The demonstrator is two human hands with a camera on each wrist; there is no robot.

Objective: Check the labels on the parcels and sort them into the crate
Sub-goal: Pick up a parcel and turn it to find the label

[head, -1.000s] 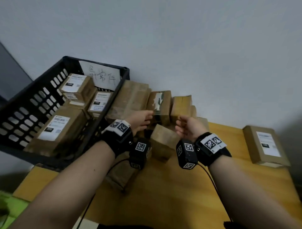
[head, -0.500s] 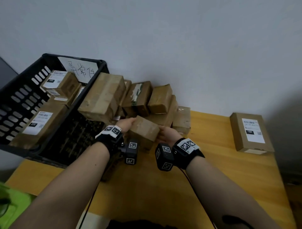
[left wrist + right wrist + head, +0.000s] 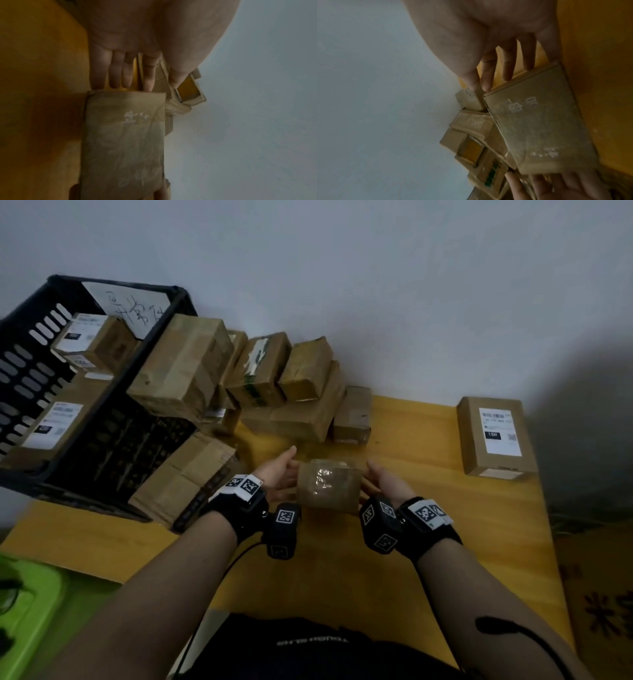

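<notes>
A small brown parcel (image 3: 328, 489) wrapped in clear tape hangs just above the yellow table (image 3: 411, 549), pressed between my two hands. My left hand (image 3: 279, 474) presses its left end with straight fingers (image 3: 118, 75); my right hand (image 3: 385, 484) presses the right end the same way (image 3: 506, 65). No white label shows on the parcel's faces (image 3: 123, 135) (image 3: 539, 128), only faint print. The black crate (image 3: 113, 450) stands tilted at the left with labelled parcels (image 3: 89, 340) inside.
A pile of brown parcels (image 3: 294, 392) sits against the wall beyond my hands; one large parcel (image 3: 181, 364) leans over the crate's rim. A lone labelled parcel (image 3: 495, 436) lies at the table's right edge. A handwritten sheet (image 3: 137, 309) is on the crate's back wall.
My hands took the small parcel from beside the pile, drew it towards me and turned it; it is now held level between both hands.
</notes>
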